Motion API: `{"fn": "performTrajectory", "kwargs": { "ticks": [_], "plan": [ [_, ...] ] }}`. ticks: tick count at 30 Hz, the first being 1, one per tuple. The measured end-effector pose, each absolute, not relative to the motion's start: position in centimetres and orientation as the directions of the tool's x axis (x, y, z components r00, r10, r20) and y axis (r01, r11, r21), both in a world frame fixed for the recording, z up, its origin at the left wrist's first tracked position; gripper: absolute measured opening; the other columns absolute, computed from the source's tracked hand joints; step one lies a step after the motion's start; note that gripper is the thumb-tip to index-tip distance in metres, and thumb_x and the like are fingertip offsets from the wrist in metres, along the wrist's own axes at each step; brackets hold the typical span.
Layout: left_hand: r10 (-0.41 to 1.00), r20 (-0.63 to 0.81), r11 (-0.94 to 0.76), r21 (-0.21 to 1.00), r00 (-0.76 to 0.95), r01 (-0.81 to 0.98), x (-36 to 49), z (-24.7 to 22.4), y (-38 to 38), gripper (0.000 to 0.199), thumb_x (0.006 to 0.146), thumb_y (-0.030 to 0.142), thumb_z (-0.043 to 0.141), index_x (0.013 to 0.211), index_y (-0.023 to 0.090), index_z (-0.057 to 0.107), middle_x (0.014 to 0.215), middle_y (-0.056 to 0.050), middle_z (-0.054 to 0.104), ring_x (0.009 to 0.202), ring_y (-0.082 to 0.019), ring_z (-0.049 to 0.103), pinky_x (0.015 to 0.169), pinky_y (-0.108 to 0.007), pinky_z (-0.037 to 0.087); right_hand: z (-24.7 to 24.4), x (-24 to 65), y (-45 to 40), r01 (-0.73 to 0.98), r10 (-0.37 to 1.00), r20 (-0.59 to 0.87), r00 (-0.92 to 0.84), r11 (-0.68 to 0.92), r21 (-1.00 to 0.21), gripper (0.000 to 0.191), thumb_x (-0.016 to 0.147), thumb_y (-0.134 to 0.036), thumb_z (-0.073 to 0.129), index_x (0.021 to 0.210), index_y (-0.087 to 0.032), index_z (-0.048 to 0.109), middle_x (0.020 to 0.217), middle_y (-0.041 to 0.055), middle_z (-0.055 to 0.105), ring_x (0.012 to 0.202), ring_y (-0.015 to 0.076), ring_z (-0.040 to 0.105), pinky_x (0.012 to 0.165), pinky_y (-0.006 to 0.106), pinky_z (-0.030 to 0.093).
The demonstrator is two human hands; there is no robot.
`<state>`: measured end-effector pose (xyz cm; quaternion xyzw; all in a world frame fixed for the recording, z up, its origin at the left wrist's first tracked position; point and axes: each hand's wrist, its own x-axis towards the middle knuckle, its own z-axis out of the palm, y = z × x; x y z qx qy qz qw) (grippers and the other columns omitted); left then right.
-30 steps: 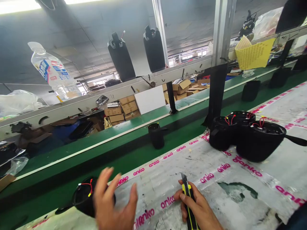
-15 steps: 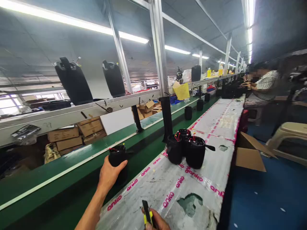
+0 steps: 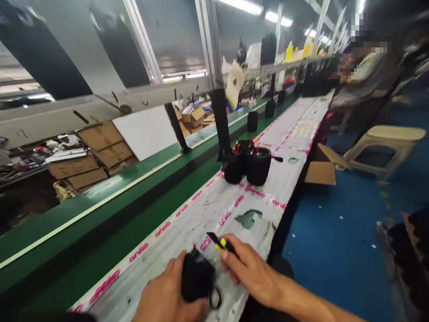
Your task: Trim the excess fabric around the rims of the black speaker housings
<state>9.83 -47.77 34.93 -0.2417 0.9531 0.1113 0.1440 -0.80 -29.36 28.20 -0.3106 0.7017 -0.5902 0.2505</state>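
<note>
My left hand (image 3: 170, 290) is wrapped round a black cylindrical unit (image 3: 197, 275), tilted above the near end of the plastic-covered table (image 3: 214, 210). A small strap loop hangs from the unit's lower right. Just to its right, my right hand (image 3: 239, 264) grips a black and yellow utility knife (image 3: 219, 243), its dark tip pointing up and left. Knife and unit are apart. Farther along the table stand several black units (image 3: 258, 166) in a cluster, with red wires showing at their tops.
A green conveyor (image 3: 130, 214) runs along the left, with black units (image 3: 252, 121) farther down it. Metal posts (image 3: 219, 120) rise beside it. At right are an open carton (image 3: 320, 173), a beige stool (image 3: 392, 134) and a blurred person.
My left hand has brought the black unit from the conveyor over the table, near the knife. My right hand has come further into view with the knife. The view has tilted down.
</note>
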Motion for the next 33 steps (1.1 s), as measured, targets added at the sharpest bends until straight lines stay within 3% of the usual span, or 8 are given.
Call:
{"fn": "performTrajectory", "kwargs": {
  "ticks": [2,4,7,9,13,23,28,33],
  "plan": [
    [-0.411,-0.34,0.858,0.17,-0.846,-0.485,9.7,35.4,-47.0,0.09,0.073,0.041,0.064,0.154,0.016,0.035,0.136,-0.015,0.066,0.119,-0.038,0.066,0.098,-0.044,0.048,28.7,-0.5,-27.8,-0.447,-0.725,0.138,-0.675,0.252,-0.858,0.037,0.106,-0.045,0.038,0.134,-0.025,0.05,0.099,0.005,0.07,0.089,0.021,0.067,0.08,0.035,0.051],
    [-0.408,-0.352,0.856,0.173,-0.842,-0.487,9.6,35.8,-46.8,0.089,0.075,0.044,0.063,0.155,0.019,0.034,0.134,-0.014,0.067,0.117,-0.037,0.066,0.098,-0.043,0.048,29.0,-0.2,-27.0,-0.674,-0.747,0.261,-0.611,0.318,-0.667,0.035,0.107,-0.04,0.04,0.137,-0.026,0.049,0.114,0.0076,0.069,0.098,0.0246,0.068,0.086,0.038,0.05],
    [-0.425,-0.347,0.858,0.139,-0.836,-0.494,9.7,35.6,-46.8,0.086,0.076,0.045,0.063,0.154,0.021,0.035,0.134,-0.013,0.067,0.115,-0.038,0.067,0.097,-0.045,0.048,29.6,-0.2,-27.0,-0.81,-0.822,0.233,-0.519,0.387,-0.441,0.022,0.105,-0.032,0.046,0.123,-0.024,0.056,0.097,0.0033,0.071,0.078,0.0232,0.07,0.068,0.034,0.047],
    [-0.431,-0.343,0.859,0.127,-0.835,-0.496,9.8,35.2,-46.9,0.086,0.075,0.045,0.063,0.154,0.022,0.035,0.139,-0.013,0.064,0.115,-0.038,0.067,0.097,-0.046,0.048,30.2,-0.3,-27.3,-0.829,-0.854,0.132,-0.502,0.433,-0.354,0.012,0.104,-0.03,0.048,0.111,-0.024,0.057,0.082,-0.0005,0.068,0.067,0.0213,0.068,0.057,0.031,0.04],
    [-0.433,-0.342,0.861,0.118,-0.834,-0.495,9.8,34.5,-46.8,0.087,0.075,0.047,0.064,0.153,0.022,0.035,0.14,-0.013,0.062,0.113,-0.039,0.067,0.095,-0.047,0.048,30.7,-0.7,-27.6,-0.872,-0.881,0.081,-0.466,0.441,-0.214,0.008,0.104,-0.03,0.049,0.105,-0.024,0.054,0.079,-0.0002,0.065,0.059,0.0207,0.065,0.05,0.032,0.03],
    [-0.428,-0.277,0.885,0.064,-0.86,-0.461,10.3,33.6,-46.3,0.084,0.076,0.047,0.061,0.152,0.02,0.035,0.125,-0.014,0.067,0.101,-0.039,0.071,0.083,-0.046,0.052,30.7,-1.4,-28.3,-0.931,-0.926,0.092,-0.365,0.361,-0.059,0.009,0.098,-0.023,0.058,0.103,-0.024,0.051,0.074,-0.0013,0.061,0.053,0.0194,0.059,0.048,0.034,0.019],
    [-0.427,-0.264,0.889,0.05,-0.865,-0.455,10.4,33.1,-46.3,0.085,0.077,0.047,0.061,0.153,0.019,0.035,0.127,-0.016,0.066,0.101,-0.038,0.071,0.081,-0.044,0.052,31.1,-2.5,-28.2,-0.958,-0.953,0.096,-0.286,0.285,-0.026,0.012,0.094,-0.019,0.06,0.102,-0.022,0.052,0.072,-0.0006,0.06,0.049,0.0154,0.054,0.047,0.033,0.018],
    [-0.417,-0.237,0.901,0.021,-0.877,-0.434,10.5,32.8,-45.9,0.086,0.076,0.044,0.062,0.153,0.017,0.035,0.125,-0.017,0.066,0.099,-0.037,0.07,0.076,-0.042,0.054,32.3,-2.9,-28.6,-0.979,-0.978,0.042,-0.203,0.204,0.022,0.033,0.073,-0.007,0.068,0.1,-0.02,0.054,0.069,0.0002,0.06,0.047,0.0163,0.054,0.045,0.034,0.016]
  ]
}}
